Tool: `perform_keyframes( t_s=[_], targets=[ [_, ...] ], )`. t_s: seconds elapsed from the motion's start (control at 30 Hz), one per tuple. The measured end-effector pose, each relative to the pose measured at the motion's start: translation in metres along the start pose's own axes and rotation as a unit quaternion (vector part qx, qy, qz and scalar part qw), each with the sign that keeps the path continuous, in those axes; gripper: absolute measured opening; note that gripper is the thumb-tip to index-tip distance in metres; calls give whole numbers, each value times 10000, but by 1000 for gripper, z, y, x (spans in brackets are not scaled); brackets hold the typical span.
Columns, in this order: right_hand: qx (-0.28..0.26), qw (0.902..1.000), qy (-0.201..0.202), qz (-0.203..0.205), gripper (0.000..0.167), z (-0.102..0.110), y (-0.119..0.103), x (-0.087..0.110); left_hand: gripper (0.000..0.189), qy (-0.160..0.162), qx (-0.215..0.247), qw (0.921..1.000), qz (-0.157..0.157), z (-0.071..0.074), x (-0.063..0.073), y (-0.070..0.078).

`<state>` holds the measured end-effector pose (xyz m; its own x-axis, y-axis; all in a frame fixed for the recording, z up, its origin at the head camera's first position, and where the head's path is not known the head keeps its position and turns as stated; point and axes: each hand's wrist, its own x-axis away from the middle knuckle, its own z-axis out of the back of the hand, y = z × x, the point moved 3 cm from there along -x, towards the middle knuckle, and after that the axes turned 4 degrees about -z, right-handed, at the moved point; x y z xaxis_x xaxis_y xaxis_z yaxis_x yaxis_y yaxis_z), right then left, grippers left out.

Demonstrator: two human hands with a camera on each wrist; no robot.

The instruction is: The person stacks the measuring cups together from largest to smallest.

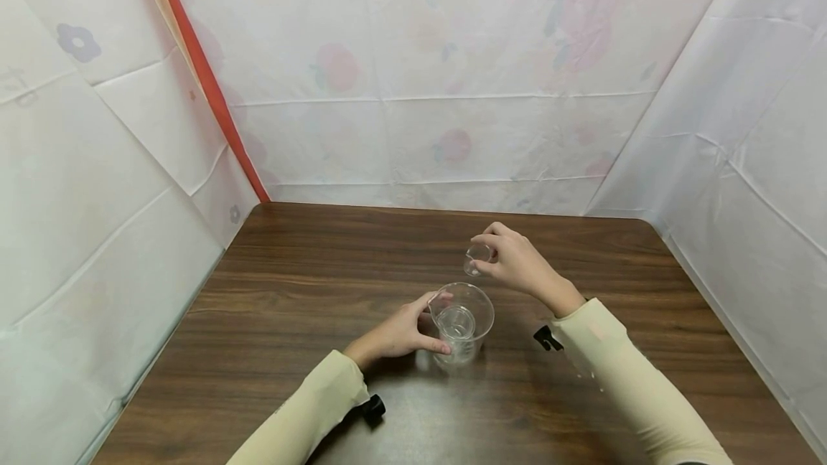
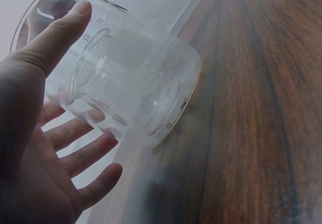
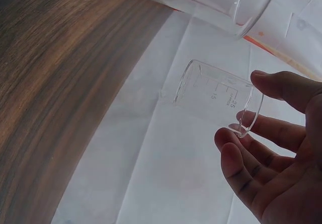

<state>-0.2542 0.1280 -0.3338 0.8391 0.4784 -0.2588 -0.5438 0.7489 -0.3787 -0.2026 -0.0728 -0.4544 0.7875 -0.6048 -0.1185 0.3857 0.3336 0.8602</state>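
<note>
A large clear glass beaker (image 1: 483, 323) stands upright on the table, with a smaller glass beaker (image 1: 456, 321) nested inside it. My left hand (image 1: 402, 332) holds the large beaker from its left side, thumb on the near wall and fingers spread round the far one. In the left wrist view, the inner beaker's rim (image 2: 75, 78) shows through the wall. My right hand (image 1: 519, 261) pinches a tiny beaker (image 3: 216, 95) by its rim between thumb and fingertips, up above the table behind the large beaker. Printed marks of 15 and 25 show on the tiny beaker.
The dark wood-grain table (image 1: 291, 293) reaches back to a white printed cloth (image 1: 413, 142). More white cloth hangs at the left and right sides, and a red strip (image 1: 213, 85) runs down the back left corner. Black clips (image 1: 548, 338) sit at both cuffs.
</note>
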Motion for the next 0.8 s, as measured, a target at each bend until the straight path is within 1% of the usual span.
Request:
perform_keyframes(
  t_s=[0.2, 0.37, 0.6, 0.8],
  targets=[
    [-47, 10000, -9, 38, 37, 2, -4, 2, 86, -6, -48, 10000, 5, 1, 0, 2],
    [-65, 10000, -24, 48, 38, 4, -6, 2, 86, -23, 3, 10000, 12, 1, 0, 2],
    [-76, 9998, 78, 185, 35, 4, -10, 5, 86, -48, 40, 10000, -75, 1, 0, 1],
    [-85, 9996, 79, 270, 35, 4, -13, 7, 85, -37, 37, 10000, -70, 1, 0, 2]
  ],
)
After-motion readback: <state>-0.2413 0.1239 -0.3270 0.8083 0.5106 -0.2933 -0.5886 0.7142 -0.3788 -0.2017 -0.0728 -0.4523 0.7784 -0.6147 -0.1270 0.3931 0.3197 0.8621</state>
